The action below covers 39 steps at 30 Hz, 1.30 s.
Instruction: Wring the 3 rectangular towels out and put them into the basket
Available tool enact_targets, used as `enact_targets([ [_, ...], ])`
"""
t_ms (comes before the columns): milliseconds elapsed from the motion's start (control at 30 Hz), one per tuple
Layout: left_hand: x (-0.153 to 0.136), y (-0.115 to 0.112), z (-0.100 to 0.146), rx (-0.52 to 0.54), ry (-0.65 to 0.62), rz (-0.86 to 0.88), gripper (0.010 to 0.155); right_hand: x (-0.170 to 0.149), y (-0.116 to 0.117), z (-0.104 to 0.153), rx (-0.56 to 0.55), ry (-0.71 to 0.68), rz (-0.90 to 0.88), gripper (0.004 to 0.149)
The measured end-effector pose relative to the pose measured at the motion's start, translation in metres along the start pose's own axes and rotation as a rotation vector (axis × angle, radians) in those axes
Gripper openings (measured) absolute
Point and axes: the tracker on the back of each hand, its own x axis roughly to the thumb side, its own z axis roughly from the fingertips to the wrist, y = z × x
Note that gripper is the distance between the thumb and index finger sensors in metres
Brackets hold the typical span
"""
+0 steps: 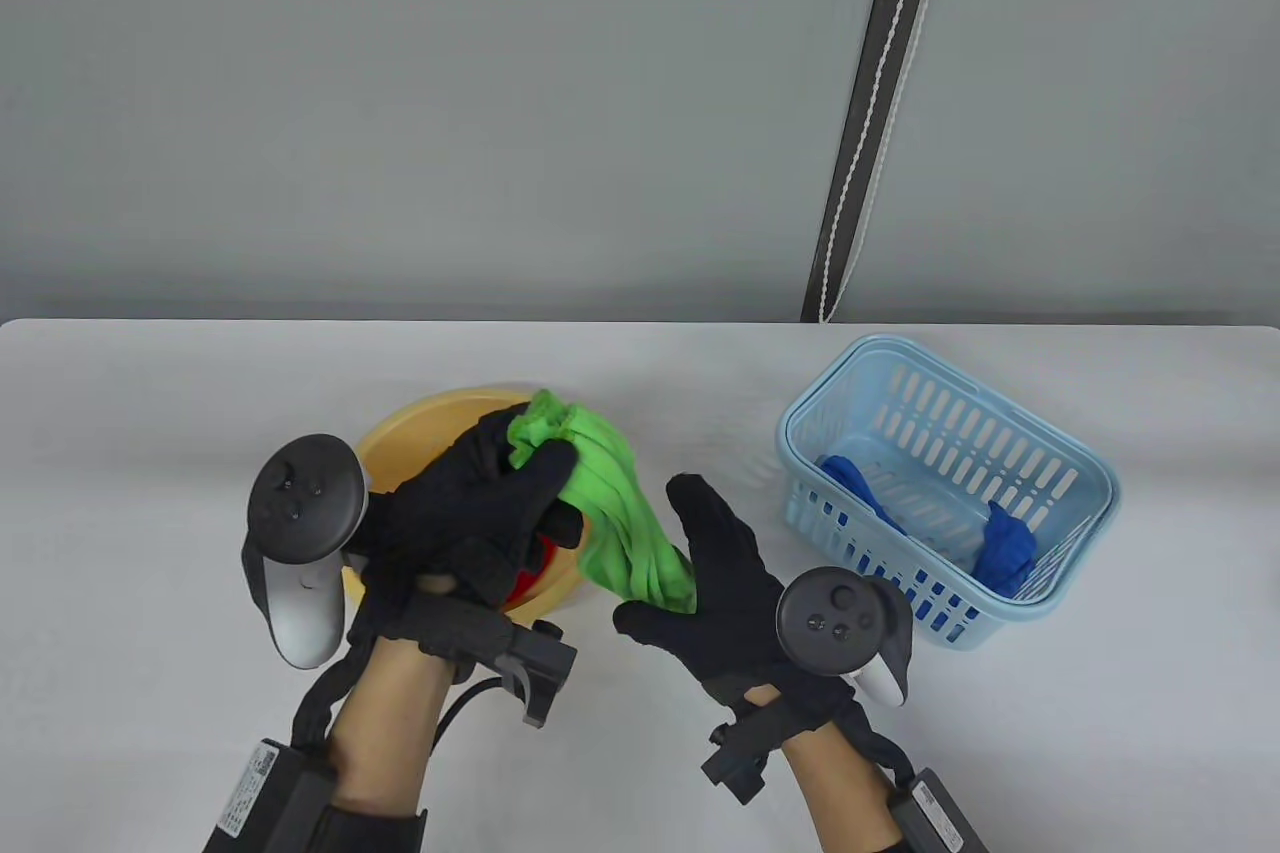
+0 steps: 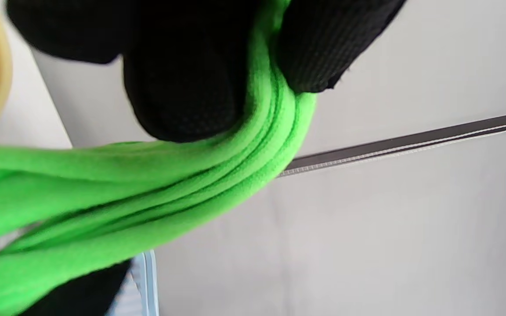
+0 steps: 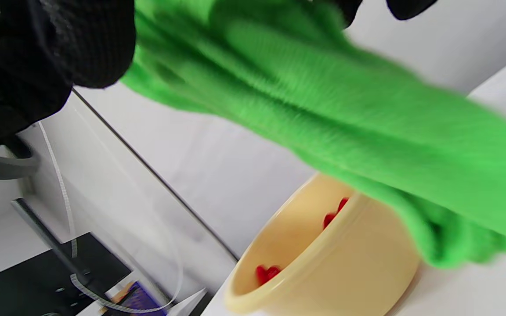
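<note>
A white desk (image 1: pixel 150 413) before a grey wall carries a yellow bowl (image 1: pixel 420 423) and a blue basket (image 1: pixel 1085 483). The left hand (image 1: pixel 480 513) has its grip curled round one end of the green towel (image 1: pixel 610 503); the right hand (image 1: pixel 730 593) grips the other end, above the bowl. The wringing looks under way; next, twist, then carry it to the basket, where a blue towel (image 1: pixel 1010 548) lies. A red towel (image 3: pixel 267 273) waits in the bowl.

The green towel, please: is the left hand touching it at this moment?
Touching. The left wrist view shows the left hand's fingers curled tightly round the bunched green towel, and the table view shows the same grip above the yellow bowl.
</note>
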Motion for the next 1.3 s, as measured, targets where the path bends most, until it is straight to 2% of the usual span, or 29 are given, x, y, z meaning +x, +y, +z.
enact_targets([
  [67, -0.009, -0.010, 0.001, -0.032, 0.002, 0.095, 0.052, -0.002, 0.005, -0.002, 0.058, 0.003, -0.121, 0.109],
  [133, -0.016, -0.015, 0.001, -0.054, 0.011, 0.161, 0.052, -0.004, 0.011, -0.005, 0.119, 0.005, -0.207, 0.102],
  [200, -0.023, -0.015, 0.002, -0.063, 0.010, 0.199, 0.052, -0.004, 0.014, -0.007, 0.163, -0.006, -0.234, 0.084],
  [267, -0.029, -0.008, 0.005, -0.035, 0.015, 0.191, 0.052, -0.005, 0.013, -0.006, 0.143, 0.019, -0.167, 0.058],
  [333, -0.035, 0.003, 0.008, 0.010, 0.023, 0.165, 0.052, -0.008, 0.010, -0.005, 0.112, 0.041, -0.113, 0.046],
  [433, -0.047, 0.023, 0.014, 0.074, 0.041, 0.108, 0.051, -0.013, 0.003, -0.004, 0.063, 0.077, -0.102, 0.045],
  [533, -0.067, 0.044, 0.023, 0.147, 0.080, 0.040, 0.050, -0.016, -0.007, -0.004, 0.044, 0.070, -0.067, 0.052],
  [600, -0.082, 0.054, 0.030, 0.235, 0.088, 0.056, 0.049, -0.015, -0.011, -0.002, 0.041, 0.062, -0.054, 0.057],
  [633, -0.089, 0.057, 0.032, 0.242, 0.102, 0.061, 0.049, -0.015, -0.013, -0.002, 0.040, 0.054, -0.053, 0.058],
  [767, -0.121, 0.063, 0.040, 0.227, 0.163, 0.076, 0.049, -0.017, -0.024, 0.000, -0.005, 0.051, -0.095, 0.062],
  [900, -0.145, 0.056, 0.044, 0.076, 0.246, -0.053, 0.054, -0.019, -0.031, 0.002, -0.035, 0.050, -0.128, 0.059],
  [967, -0.148, 0.058, 0.048, 0.002, 0.267, -0.184, 0.063, -0.021, -0.038, 0.004, -0.055, 0.058, -0.117, 0.058],
  [1067, -0.139, 0.058, 0.060, 0.016, 0.242, -0.359, 0.072, -0.020, -0.046, 0.005, -0.051, 0.069, -0.064, 0.057],
  [1167, -0.122, 0.049, 0.074, 0.164, 0.149, -0.532, 0.072, -0.016, -0.053, 0.006, -0.061, 0.077, 0.012, 0.057],
  [1200, -0.116, 0.042, 0.076, 0.199, 0.081, -0.593, 0.072, -0.014, -0.054, 0.007, -0.054, 0.081, 0.028, 0.057],
  [1233, -0.112, 0.036, 0.075, 0.198, 0.029, -0.618, 0.073, -0.013, -0.055, 0.007, -0.050, 0.080, 0.035, 0.057],
  [1300, -0.106, 0.010, 0.068, 0.093, -0.136, -0.608, 0.079, -0.009, -0.053, 0.006, -0.014, 0.083, 0.058, 0.057],
])
